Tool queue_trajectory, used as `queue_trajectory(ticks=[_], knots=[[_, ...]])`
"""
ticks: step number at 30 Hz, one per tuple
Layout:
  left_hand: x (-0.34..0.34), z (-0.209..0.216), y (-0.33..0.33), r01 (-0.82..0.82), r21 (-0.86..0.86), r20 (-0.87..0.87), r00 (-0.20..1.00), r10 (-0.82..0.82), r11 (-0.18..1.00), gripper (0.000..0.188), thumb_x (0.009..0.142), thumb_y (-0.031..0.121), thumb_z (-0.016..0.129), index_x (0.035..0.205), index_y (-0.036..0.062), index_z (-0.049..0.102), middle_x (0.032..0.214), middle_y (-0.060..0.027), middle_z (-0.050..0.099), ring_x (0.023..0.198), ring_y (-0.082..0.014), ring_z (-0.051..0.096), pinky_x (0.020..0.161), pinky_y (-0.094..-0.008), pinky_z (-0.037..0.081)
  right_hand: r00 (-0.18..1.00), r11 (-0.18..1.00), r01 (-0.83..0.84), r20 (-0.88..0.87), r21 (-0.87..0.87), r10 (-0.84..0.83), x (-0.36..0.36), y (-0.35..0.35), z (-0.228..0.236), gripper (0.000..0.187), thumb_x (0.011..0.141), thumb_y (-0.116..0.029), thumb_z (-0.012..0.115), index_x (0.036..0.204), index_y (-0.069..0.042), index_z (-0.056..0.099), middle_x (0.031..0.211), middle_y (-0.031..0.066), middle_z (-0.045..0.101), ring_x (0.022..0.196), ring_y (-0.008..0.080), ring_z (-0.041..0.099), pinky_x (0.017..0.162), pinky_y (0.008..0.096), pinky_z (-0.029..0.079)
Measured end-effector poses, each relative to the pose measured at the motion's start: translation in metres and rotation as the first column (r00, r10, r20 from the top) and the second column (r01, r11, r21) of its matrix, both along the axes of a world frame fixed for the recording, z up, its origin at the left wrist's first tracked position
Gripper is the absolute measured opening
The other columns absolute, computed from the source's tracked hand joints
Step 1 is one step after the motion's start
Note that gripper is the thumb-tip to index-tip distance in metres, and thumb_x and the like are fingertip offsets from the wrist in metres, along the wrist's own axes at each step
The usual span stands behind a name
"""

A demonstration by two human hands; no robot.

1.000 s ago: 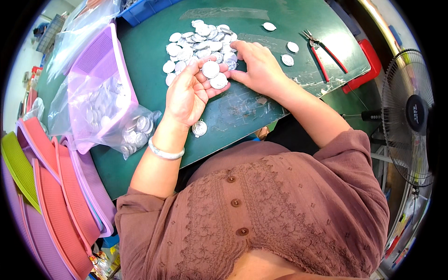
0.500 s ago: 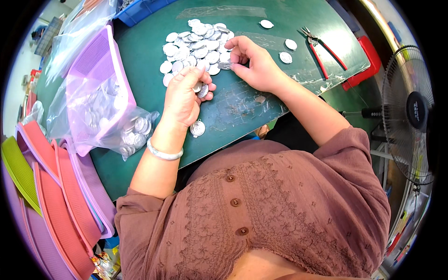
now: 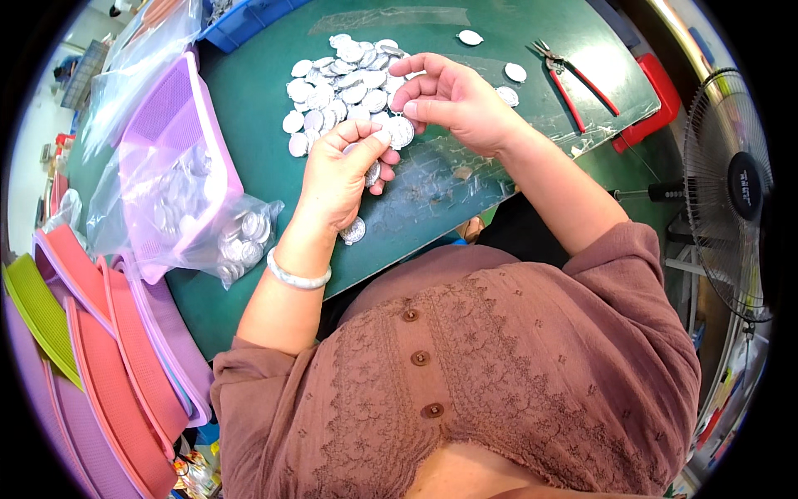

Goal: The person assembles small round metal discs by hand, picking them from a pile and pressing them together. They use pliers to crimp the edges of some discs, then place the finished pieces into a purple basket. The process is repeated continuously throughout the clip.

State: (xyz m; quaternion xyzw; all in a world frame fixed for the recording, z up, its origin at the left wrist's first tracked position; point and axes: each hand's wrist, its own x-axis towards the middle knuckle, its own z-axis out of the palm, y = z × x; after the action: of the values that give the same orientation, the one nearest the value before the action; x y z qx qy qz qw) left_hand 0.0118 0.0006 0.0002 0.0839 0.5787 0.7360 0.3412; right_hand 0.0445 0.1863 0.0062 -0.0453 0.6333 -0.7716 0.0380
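My left hand [image 3: 337, 175] pinches a round silver medallion [image 3: 401, 132] between thumb and forefinger, its face turned up. At least one more medallion [image 3: 372, 174] sits in the curled fingers below. Just above the pinched piece is my right hand [image 3: 457, 104], fingers bent and apart, with nothing visible in its grasp. Beyond both hands lies a heap of silver medallions [image 3: 349, 81] on the green tabletop [image 3: 274, 100]. A single medallion [image 3: 352, 230] rests on the table near my left wrist.
At left, a purple basket [image 3: 220, 125] stands beside a clear bag of medallions [image 3: 245, 241]. Red-handled pliers [image 3: 573, 81] and a few loose medallions [image 3: 514, 72] lie at right. There are a blue bin [image 3: 249, 23], stacked baskets [image 3: 125, 374] and a fan [image 3: 727, 191] around the table.
The medallion that was edge-on at my right fingertips is now face-up in my left hand's pinch. My right fingers have spread, and my left hand has shifted right.
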Motion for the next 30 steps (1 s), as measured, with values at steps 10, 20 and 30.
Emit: queue_trajectory(ticks=[10,20,30], knots=[[-0.003,-0.002,-0.001,-0.014,0.046,0.005,1.000,0.014,0.999,0.013,0.083,0.010,0.056,0.092,0.0010,0.055,0.071,-0.0089,0.060,0.055,-0.0118,0.056,0.044,-0.0202,0.041,1.000,1.000,0.009,0.010,-0.015,-0.009,0.013,-0.004,-0.001,0.041,0.080,-0.003,0.055,0.118,-0.001,0.042,0.089,0.0038,0.056,0.076,0.0102,0.054,0.070,0.0237,0.045],[-0.001,-0.005,0.001,-0.059,0.027,-0.022,0.998,0.060,0.998,0.015,0.083,0.010,0.056,0.094,0.0000,0.056,0.073,-0.0097,0.062,0.055,-0.0119,0.056,0.045,-0.0202,0.042,0.997,0.998,0.067,-0.030,-0.014,-0.067,0.013,-0.008,-0.003,0.044,0.078,0.000,0.058,0.118,0.000,0.041,0.089,0.0039,0.056,0.079,0.0088,0.054,0.072,0.0229,0.045],[-0.003,-0.007,0.002,0.022,0.197,0.080,0.996,-0.039,0.980,0.032,0.092,0.025,0.042,0.100,-0.0025,0.055,0.081,-0.0103,0.061,0.065,-0.0140,0.056,0.055,-0.0241,0.045,0.967,0.982,0.120,-0.240,0.149,-0.082,0.017,-0.020,-0.004,0.038,0.081,0.004,0.052,0.118,0.002,0.042,0.090,0.0063,0.058,0.084,0.0105,0.055,0.077,0.0234,0.044]])
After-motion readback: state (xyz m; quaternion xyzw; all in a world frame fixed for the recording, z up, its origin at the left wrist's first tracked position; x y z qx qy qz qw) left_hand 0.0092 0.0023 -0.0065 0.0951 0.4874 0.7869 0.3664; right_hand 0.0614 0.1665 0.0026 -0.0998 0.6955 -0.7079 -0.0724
